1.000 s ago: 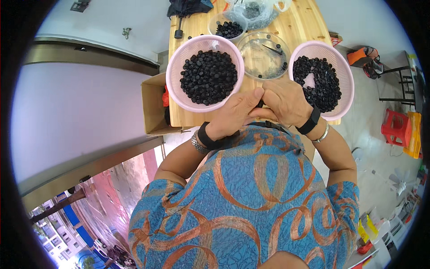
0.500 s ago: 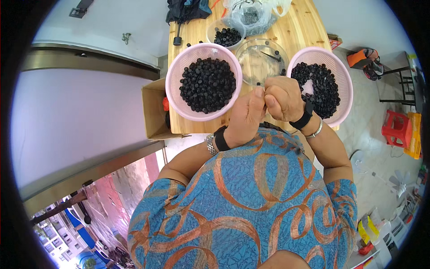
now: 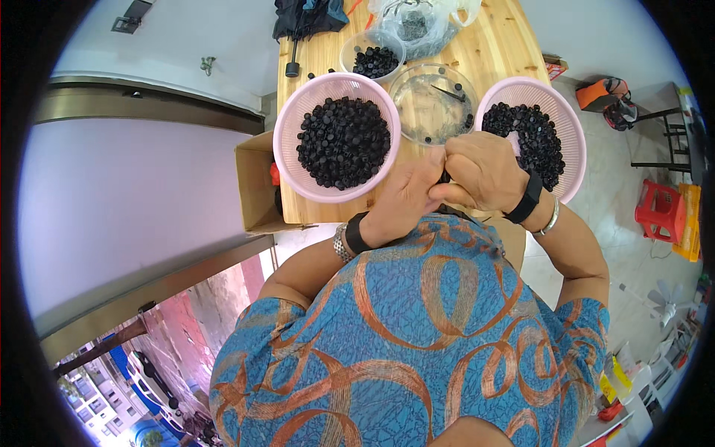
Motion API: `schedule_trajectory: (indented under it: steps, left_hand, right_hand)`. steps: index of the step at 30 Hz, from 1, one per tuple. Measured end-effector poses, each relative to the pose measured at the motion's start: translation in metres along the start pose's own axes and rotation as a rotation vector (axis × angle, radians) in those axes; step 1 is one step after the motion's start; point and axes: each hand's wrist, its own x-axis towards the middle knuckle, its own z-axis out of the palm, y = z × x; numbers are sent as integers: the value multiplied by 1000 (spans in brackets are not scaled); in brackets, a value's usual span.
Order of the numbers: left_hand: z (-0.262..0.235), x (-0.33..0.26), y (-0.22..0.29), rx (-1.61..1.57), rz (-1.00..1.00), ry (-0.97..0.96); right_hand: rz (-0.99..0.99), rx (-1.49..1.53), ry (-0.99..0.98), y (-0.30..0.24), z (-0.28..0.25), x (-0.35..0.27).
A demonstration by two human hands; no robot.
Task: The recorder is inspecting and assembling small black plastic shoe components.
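Note:
Close together at the table's near edge, my left hand (image 3: 408, 191) and my right hand (image 3: 488, 171) meet with fingers curled. Between them a bit of a small black piece (image 3: 445, 177) shows; the fingers hide most of it. To the left stands a pink basket (image 3: 284, 141) heaped with small black round caps (image 3: 344, 141). Another pink basket (image 3: 576, 141), at the right beside my right hand, holds a looser layer of similar black caps (image 3: 540, 141). Just beyond my hands lies a clear round tray (image 3: 432, 104) with a dark thin tool (image 3: 447, 93) and a few black caps in it.
Farther back are a clear tub (image 3: 348, 61) of black caps, a clear plastic bag (image 3: 432, 46) and a folded dark umbrella (image 3: 305, 22). A cardboard box (image 3: 255, 179) sits against the table's left side. A red stool (image 3: 659, 212) stands on the floor to the right.
My right hand has turned and shifted slightly right and outward, its wrist lower. A dark piece now shows between the hands. My left hand has moved slightly down and left.

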Motion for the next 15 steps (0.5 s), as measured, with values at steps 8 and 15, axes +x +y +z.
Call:
schedule_trajectory:
  steps: [8, 15]
  left_hand:
    - [-4, -12, 14, -266, -286, -262]
    - [-9, -2, 10, 324, 328, -40]
  right_hand:
    - [-135, 28, -46, -10, -23, 12]
    - [246, 207, 87, -20, -6, 3]
